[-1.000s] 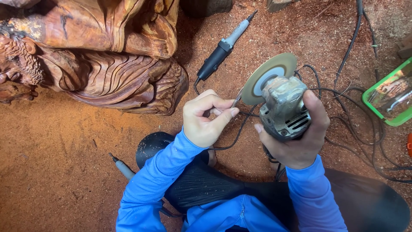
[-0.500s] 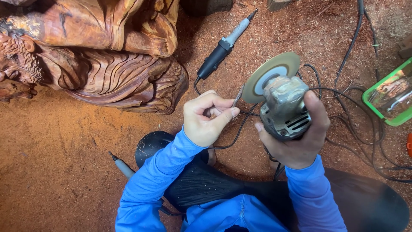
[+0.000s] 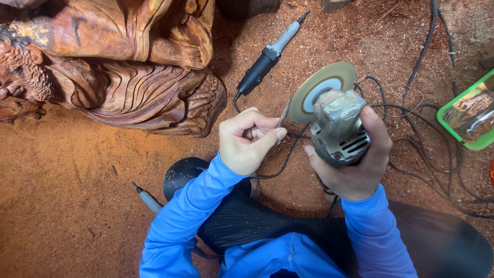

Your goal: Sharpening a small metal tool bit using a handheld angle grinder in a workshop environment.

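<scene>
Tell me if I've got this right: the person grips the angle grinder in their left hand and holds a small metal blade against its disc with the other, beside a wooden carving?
Not quite. The head view shows the angle grinder in the right hand; the left hand holds the small metal blade at the disc, beside the wooden carving.

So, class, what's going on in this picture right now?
A person in blue sleeves sits on sawdust-covered ground. The right hand grips an angle grinder; the left hand pinches a small metal blade against its disc. A carved wooden sculpture and a black rotary tool lie nearby.
</scene>
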